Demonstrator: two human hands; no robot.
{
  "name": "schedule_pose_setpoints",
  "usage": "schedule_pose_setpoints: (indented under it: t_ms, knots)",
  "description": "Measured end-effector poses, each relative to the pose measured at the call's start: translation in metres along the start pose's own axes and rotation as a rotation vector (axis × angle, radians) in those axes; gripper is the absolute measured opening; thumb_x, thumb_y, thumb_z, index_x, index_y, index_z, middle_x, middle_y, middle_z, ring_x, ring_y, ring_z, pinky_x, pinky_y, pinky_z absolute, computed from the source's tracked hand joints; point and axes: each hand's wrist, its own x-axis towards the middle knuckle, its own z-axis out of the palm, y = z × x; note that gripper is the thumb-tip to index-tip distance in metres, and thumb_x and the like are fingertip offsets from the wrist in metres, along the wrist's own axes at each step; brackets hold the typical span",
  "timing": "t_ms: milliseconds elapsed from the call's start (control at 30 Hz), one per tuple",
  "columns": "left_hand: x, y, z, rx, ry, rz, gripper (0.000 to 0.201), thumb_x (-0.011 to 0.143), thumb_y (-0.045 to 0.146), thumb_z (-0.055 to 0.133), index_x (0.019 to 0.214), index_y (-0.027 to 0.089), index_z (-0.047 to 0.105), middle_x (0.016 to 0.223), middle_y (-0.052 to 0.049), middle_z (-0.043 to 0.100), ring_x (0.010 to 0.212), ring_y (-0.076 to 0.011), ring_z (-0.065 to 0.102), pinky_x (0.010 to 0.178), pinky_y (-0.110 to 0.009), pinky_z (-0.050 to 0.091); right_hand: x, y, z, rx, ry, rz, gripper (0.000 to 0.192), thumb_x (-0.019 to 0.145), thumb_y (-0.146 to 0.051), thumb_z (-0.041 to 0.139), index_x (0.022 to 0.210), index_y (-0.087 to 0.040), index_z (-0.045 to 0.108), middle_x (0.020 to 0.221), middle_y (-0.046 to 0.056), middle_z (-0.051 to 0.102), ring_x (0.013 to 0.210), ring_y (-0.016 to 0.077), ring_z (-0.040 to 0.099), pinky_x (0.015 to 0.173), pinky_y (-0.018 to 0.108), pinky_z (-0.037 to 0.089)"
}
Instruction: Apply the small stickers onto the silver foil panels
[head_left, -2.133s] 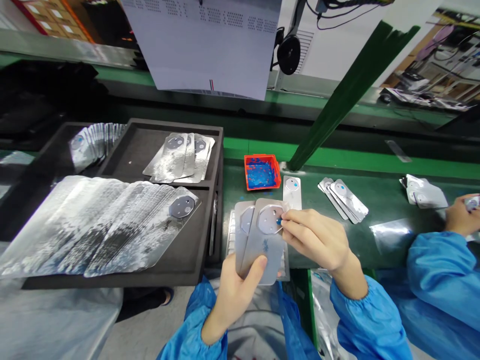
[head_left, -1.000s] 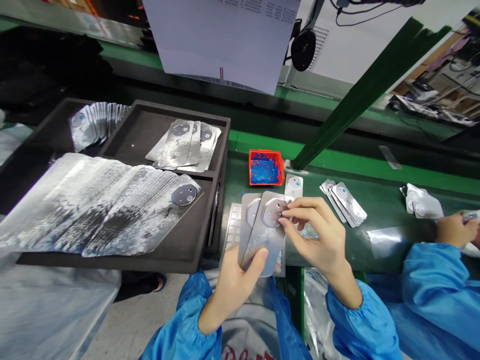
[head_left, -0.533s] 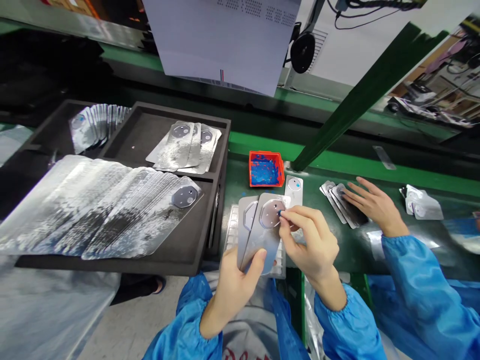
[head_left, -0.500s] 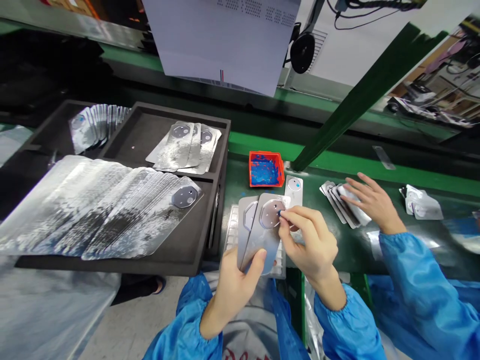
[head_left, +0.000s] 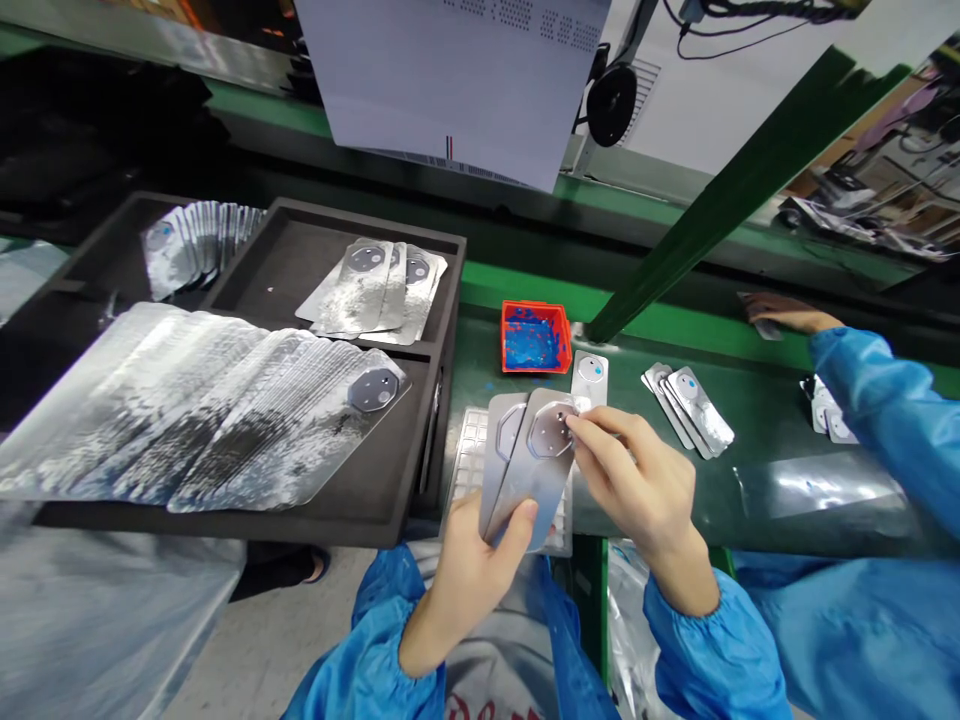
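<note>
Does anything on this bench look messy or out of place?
The orange tray is smeared blue inside. The covers on the belt lie fanned askew. Otherwise the left hand holds two plates normally.

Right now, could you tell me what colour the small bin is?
Orange bin, blue-smeared inside; head view.

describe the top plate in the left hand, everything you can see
The top plate is a thin, matte grey, metal-looking panel with rounded corners and a raised octagonal patch near its far end. It tilts right, fanned over a second plate. The left hand pinches its near end; right fingertips touch the octagon's edge.
</note>
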Motion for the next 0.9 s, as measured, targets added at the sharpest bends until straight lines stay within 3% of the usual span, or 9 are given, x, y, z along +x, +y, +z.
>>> schedule_pose_setpoints:
  t_ms: [167, 333, 433, 533, 633, 700, 800, 900]
  knots:
    - [-0.003, -0.001, 0.001, -0.049, -0.058, -0.103, 0.033, 0.089, 0.043, 0.073, 0.067, 0.019, 0.078, 0.060, -0.005, 0.076, 0.059, -0.0235, 0.076, 0.062, -0.029, 0.064, 0.000, 0.007, -0.009, 0.042, -0.035, -0.005, 0.042, 0.102, -0.002, 0.065, 0.137, -0.025, 0.072, 0.106, 0.003, 0.083, 0.083, 0.0140, 0.078, 0.069, 0.023, 0.058]
    - [-0.010, -0.012, 0.003, -0.184, -0.133, -0.241, 0.044, 0.093, 0.057, 0.073, 0.078, 0.017, 0.083, 0.064, -0.009, 0.079, 0.057, -0.0249, 0.078, 0.064, -0.032, 0.067, 0.000, 0.011, -0.005, 0.071, -0.039, 0.010, 0.040, 0.104, -0.003, 0.064, 0.136, -0.025, 0.073, 0.104, 0.003, 0.082, 0.081, 0.0140, 0.079, 0.069, 0.023, 0.061]
    - [-0.014, -0.020, 0.005, -0.246, -0.134, -0.320, 0.050, 0.091, 0.063, 0.077, 0.085, 0.014, 0.084, 0.065, -0.010, 0.080, 0.056, -0.0258, 0.078, 0.061, -0.033, 0.067, 0.001, 0.011, -0.002, 0.136, 0.030, 0.086, 0.032, 0.104, -0.005, 0.064, 0.126, -0.026, 0.076, 0.102, 0.004, 0.081, 0.082, 0.0148, 0.078, 0.069, 0.024, 0.063]
    - [-0.014, -0.026, 0.002, -0.289, -0.091, -0.387, 0.056, 0.086, 0.067, 0.082, 0.093, 0.011, 0.085, 0.067, -0.011, 0.081, 0.054, -0.0266, 0.078, 0.056, -0.033, 0.066, -0.008, 0.007, -0.019, 0.209, 0.150, 0.247, 0.031, 0.100, -0.004, 0.069, 0.119, -0.026, 0.078, 0.098, 0.004, 0.080, 0.080, 0.0168, 0.077, 0.068, 0.027, 0.064]
    - [-0.008, -0.027, -0.007, -0.257, -0.026, -0.383, 0.053, 0.084, 0.063, 0.086, 0.096, 0.011, 0.084, 0.075, -0.011, 0.084, 0.059, -0.0276, 0.081, 0.057, -0.033, 0.067, -0.046, 0.005, -0.059, 0.307, 0.165, 0.584, 0.020, 0.095, -0.010, 0.076, 0.108, -0.025, 0.079, 0.092, 0.004, 0.079, 0.075, 0.0185, 0.076, 0.059, 0.026, 0.062]
    - [-0.003, -0.025, -0.014, -0.193, 0.042, -0.323, 0.044, 0.084, 0.056, 0.088, 0.092, 0.013, 0.083, 0.082, -0.011, 0.086, 0.069, -0.0281, 0.083, 0.065, -0.032, 0.069, -0.091, 0.006, -0.089, 0.361, 0.013, 0.821, 0.003, 0.095, -0.025, 0.079, 0.094, -0.025, 0.077, 0.082, 0.003, 0.077, 0.062, 0.0182, 0.072, 0.049, 0.025, 0.057]
    - [-0.001, -0.021, -0.025, -0.109, 0.231, -0.248, 0.034, 0.082, 0.047, 0.090, 0.092, 0.016, 0.082, 0.089, -0.009, 0.087, 0.085, -0.0280, 0.085, 0.076, -0.030, 0.070, -0.171, 0.006, -0.118, 0.366, -0.265, 1.099, 0.031, 0.094, -0.055, 0.076, 0.082, -0.026, 0.077, 0.062, 0.002, 0.070, 0.043, 0.0200, 0.062, 0.040, 0.030, 0.052]
    - [-0.004, -0.018, -0.035, -0.087, 0.341, -0.208, 0.042, 0.085, 0.050, 0.087, 0.110, 0.016, 0.081, 0.100, -0.009, 0.087, 0.094, -0.0294, 0.085, 0.080, -0.032, 0.070, -0.230, -0.006, -0.121, 0.042, -0.422, 1.198, 0.054, 0.093, -0.074, 0.062, 0.071, -0.026, 0.072, 0.067, 0.012, 0.072, 0.049, 0.0302, 0.067, 0.041, 0.042, 0.054]
